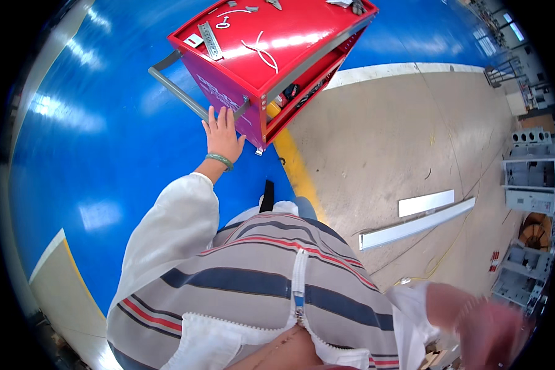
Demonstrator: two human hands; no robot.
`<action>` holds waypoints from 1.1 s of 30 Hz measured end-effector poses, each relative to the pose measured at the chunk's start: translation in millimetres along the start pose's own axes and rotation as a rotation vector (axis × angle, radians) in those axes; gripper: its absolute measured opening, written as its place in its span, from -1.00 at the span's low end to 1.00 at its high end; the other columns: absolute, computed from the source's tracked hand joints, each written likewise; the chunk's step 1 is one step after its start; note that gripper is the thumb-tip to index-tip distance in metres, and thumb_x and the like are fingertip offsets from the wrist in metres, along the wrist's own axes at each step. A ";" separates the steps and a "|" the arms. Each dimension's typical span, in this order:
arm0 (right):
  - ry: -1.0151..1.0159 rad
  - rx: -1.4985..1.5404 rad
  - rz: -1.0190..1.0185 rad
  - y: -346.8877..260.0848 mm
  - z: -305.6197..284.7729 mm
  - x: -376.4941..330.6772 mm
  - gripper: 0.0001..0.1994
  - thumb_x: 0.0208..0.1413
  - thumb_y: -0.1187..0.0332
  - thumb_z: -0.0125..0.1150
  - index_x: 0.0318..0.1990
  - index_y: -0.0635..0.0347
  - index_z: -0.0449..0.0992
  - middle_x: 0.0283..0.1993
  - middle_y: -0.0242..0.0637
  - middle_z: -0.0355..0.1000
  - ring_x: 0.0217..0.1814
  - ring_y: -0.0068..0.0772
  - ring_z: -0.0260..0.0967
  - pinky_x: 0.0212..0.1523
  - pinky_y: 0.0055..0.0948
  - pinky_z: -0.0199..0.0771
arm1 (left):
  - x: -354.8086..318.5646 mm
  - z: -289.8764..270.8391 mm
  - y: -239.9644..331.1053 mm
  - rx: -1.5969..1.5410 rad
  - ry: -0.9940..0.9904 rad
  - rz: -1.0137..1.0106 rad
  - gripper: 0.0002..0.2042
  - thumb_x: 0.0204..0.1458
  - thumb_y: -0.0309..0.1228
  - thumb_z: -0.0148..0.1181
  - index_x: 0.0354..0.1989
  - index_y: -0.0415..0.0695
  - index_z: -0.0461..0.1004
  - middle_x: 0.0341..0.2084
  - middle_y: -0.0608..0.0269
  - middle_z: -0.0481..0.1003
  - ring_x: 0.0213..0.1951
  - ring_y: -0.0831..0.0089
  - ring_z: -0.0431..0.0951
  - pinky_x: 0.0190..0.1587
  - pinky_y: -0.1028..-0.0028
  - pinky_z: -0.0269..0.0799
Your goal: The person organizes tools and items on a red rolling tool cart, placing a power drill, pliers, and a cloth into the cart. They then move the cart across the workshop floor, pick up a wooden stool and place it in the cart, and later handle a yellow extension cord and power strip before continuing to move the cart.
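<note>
My left hand (224,137) reaches forward with its fingers stretched out and spread, a green bangle on its wrist. The fingertips lie over the near end of the grey bar handle (177,90) of a red tool cart (302,37), in front of its purple side panel (219,86). Whether they touch the bar, I cannot tell. Out at the lower right, my right hand (490,330) is smeared by motion, so its fingers do not show clearly.
A perforated metal strip (209,41) and white cable pieces (262,52) lie on the cart top. Two long white panels (416,223) are on the grey floor at right. A yellow line (299,169) borders the blue floor. Metal cabinets (530,179) stand far right.
</note>
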State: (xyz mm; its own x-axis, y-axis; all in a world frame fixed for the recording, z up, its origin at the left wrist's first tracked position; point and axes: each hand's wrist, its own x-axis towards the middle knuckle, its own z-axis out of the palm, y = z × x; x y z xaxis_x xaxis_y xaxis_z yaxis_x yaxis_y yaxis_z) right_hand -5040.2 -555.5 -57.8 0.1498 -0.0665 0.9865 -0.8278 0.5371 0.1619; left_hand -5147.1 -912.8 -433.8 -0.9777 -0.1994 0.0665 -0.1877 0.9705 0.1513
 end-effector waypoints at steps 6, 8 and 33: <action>-0.311 0.462 1.565 36.5 123.0 -195.0 -0.68 0.25 0.27 -0.09 -0.05 0.36 0.43 -0.24 -0.28 0.44 -0.26 -0.52 0.34 -0.17 -0.52 0.37 | 9.3 0.1 -2.5 -0.038 -0.028 -0.030 -0.25 -0.10 -0.21 0.26 0.24 -0.24 0.05 0.25 -0.04 -0.01 0.32 -0.14 -0.24 0.22 -0.19 -0.10; -0.140 0.768 1.889 40.5 155.3 -232.0 -0.69 0.24 0.27 -0.09 -0.04 0.33 0.42 -0.26 -0.31 0.45 -0.28 -0.56 0.35 -0.18 -0.54 0.39 | 14.5 0.5 -3.5 -0.048 -0.060 -0.025 -0.25 -0.10 -0.22 0.26 0.24 -0.24 0.05 0.25 -0.04 -0.03 0.32 -0.15 -0.24 0.22 -0.19 -0.11; -1.358 0.377 0.907 -89.0 391.7 -385.4 -0.55 0.07 0.22 0.08 0.03 0.36 0.27 -0.14 0.04 0.35 -0.07 -0.07 0.33 -0.05 -0.23 0.31 | 78.8 -9.5 -145.7 -0.749 0.226 0.139 -0.76 -0.08 -0.59 0.05 -0.19 -0.13 0.45 -0.17 0.07 0.48 -0.01 0.07 0.42 0.06 0.23 0.30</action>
State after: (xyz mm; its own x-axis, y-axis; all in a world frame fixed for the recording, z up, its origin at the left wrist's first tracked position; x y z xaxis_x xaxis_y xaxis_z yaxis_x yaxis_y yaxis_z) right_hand -5236.0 -907.1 -442.5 -0.7942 -0.6069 0.0301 -0.4838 0.6016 -0.6356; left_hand -5195.9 -1071.3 -441.3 -0.9296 -0.1832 0.3196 0.1270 0.6550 0.7449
